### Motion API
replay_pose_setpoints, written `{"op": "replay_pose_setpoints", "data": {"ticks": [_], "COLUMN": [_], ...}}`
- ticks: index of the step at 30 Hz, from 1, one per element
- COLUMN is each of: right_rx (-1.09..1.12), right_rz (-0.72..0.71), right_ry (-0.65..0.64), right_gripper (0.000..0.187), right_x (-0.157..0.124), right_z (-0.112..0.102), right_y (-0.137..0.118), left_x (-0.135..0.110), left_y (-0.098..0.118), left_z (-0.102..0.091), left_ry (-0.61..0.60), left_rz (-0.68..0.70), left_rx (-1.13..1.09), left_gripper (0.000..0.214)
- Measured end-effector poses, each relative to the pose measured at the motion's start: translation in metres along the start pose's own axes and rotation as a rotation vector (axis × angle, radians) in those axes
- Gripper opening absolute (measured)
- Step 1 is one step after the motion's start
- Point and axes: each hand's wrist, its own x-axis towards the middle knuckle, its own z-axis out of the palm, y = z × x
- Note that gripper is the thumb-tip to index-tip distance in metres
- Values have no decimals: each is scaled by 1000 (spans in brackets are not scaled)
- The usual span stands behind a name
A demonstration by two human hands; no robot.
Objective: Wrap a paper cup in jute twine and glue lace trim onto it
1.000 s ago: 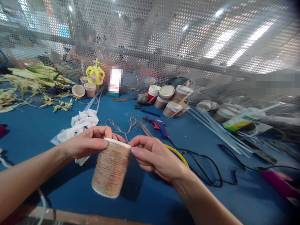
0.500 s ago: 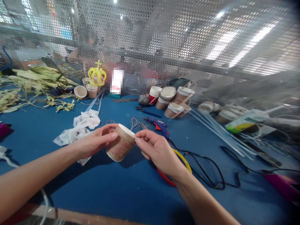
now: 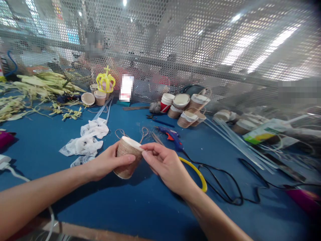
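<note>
A paper cup wrapped in brown twine (image 3: 128, 147), with a white rim, tilts above the blue table. My left hand (image 3: 106, 161) is wrapped round its side, thumb across the front. At the right edge of the rim, my right hand (image 3: 167, 164) pinches with thumb and forefinger; any loose twine end between those fingertips is too small to make out. Just behind the cup lie loops of thin twine (image 3: 144, 132). A blue glue gun (image 3: 173, 136) rests beyond my right hand, and a yellow curved handle (image 3: 199, 174) shows beside my right wrist.
Crumpled white plastic (image 3: 87, 142) lies left of the cup. Several twine-wrapped cups (image 3: 187, 118) stand at the back, near pliers (image 3: 160, 121). Clear sticks (image 3: 238, 144) and a black cord (image 3: 225, 170) are on the right; dried husks (image 3: 45, 83) on the left. A perforated metal screen (image 3: 155, 43) closes the back.
The cup has turned more upright, and my left thumb has slid further across its front. My right hand stays pinched at the rim. The view has shifted slightly.
</note>
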Motion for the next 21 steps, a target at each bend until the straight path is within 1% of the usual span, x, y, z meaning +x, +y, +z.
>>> {"op": "replay_pose_setpoints", "data": {"ticks": [4, 6, 8, 9, 10, 11, 12, 13, 15, 17, 21], "right_rx": [-5, -40, -95, -127, -157, -185, -209, -226, -249, -268, -302], "right_rz": [10, 1, -7, -9, -11, -10, -12, -21, -52, -88, -138], "right_ry": [10, 18, 26, 29, 30, 26, 20, 12, 0, 1, -8], "right_gripper": [12, 11, 11, 11, 11, 11, 12, 12, 12, 13, 14], "right_x": [0, 1, 2, 2, 2, 2, 1, 1, 0, -1, -3], "right_z": [0, -1, -2, -2, -2, -2, -1, -1, 1, 4, 7], "right_y": [1, 0, -2, -3, -4, -4, -5, -5, -5, -5, -2], "left_x": [1, 1, 1, 1, 0, -1, -2, -4, -6, -7, -7], "left_y": [-3, -1, 3, 6, 9, 12, 15, 18, 21, 22, 23], "left_z": [-1, -3, -5, -6, -7, -8, -8, -7, -5, -3, 1], "left_ry": [-33, -23, 53, 107, 161, 196, 201, 190, 155, 135, 148], "left_rz": [2, 22, 132, 220, 320, 418, 502, 575, 658, 680, 666], "left_rx": [31, 116, 299, 428, 578, 729, 851, 941, 1045, 1078, 1070], "left_gripper": [54, 62, 75, 80, 79, 73, 62, 49, 27, 15, 5]}}
